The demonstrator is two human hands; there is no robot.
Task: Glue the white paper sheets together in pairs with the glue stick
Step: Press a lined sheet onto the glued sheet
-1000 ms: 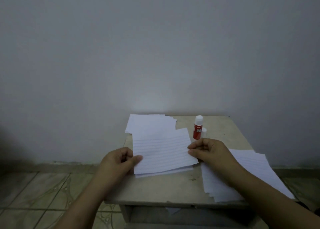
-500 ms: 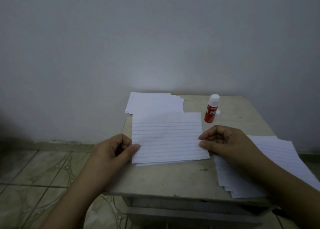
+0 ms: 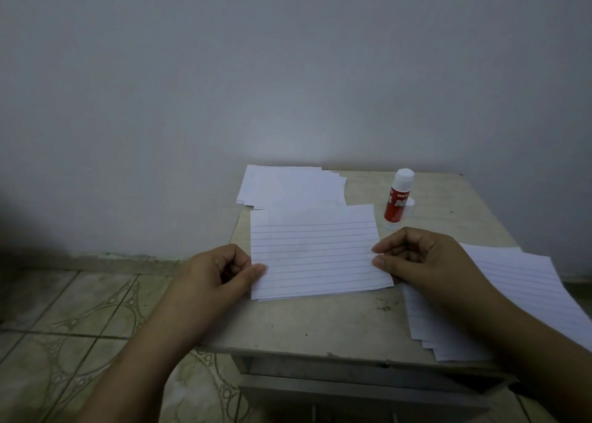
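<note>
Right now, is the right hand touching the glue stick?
Apart. The head view shows the right hand pinching the lined sheet's edge, with bare table between its knuckles and the glue stick standing behind.

Seemingly "GLUE STICK" on glue stick (image 3: 397,202)

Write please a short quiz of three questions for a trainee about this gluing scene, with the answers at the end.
1. True or false: the glue stick stands upright on the table with nobody holding it.
2. Which hand pinches the lined sheet at its left edge? A) the left hand B) the right hand C) neither
3. Fill in: the pile of lined sheets under the right forearm lies at the table's ____ side.

Key:
1. True; its white cap is on top and both hands are on the sheet.
2. A; the right hand pinches the opposite edge.
3. Right; another pile of white sheets lies at the back, near the wall.
</note>
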